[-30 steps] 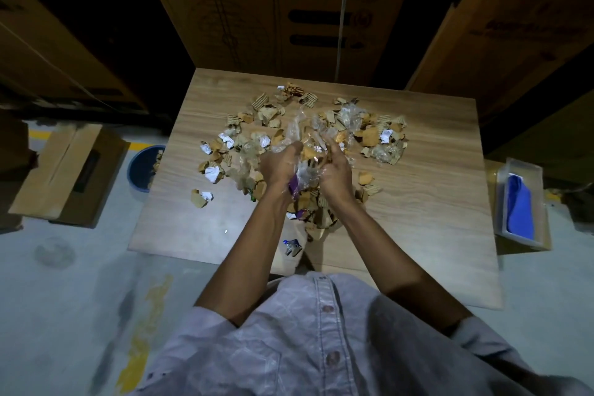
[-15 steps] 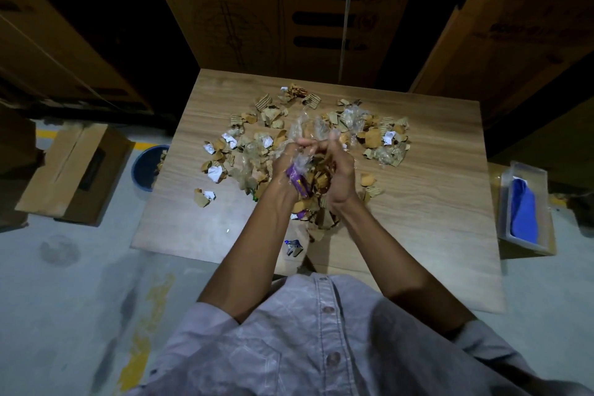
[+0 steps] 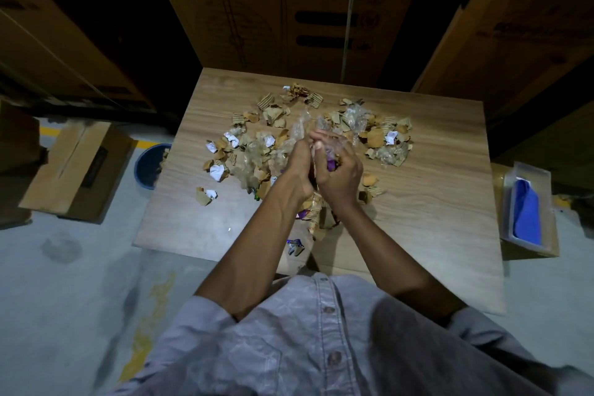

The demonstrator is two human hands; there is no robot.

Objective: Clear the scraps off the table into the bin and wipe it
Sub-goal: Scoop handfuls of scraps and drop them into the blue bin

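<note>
Bunching scraps (image 3: 374, 138) above the worktop (image 3: 434, 202).
Left hand (image 3: 297, 170) and right hand (image 3: 341, 178) clamp them together; bin (image 3: 149, 167) lies left, nearer the left hand.

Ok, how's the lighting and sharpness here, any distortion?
Head view: dim, table brightest, cardboard boxes behind sinking into dark; wide-angle lens splays the table's edges; left hand and right hand, gripping scraps, look slightly soft.
</note>
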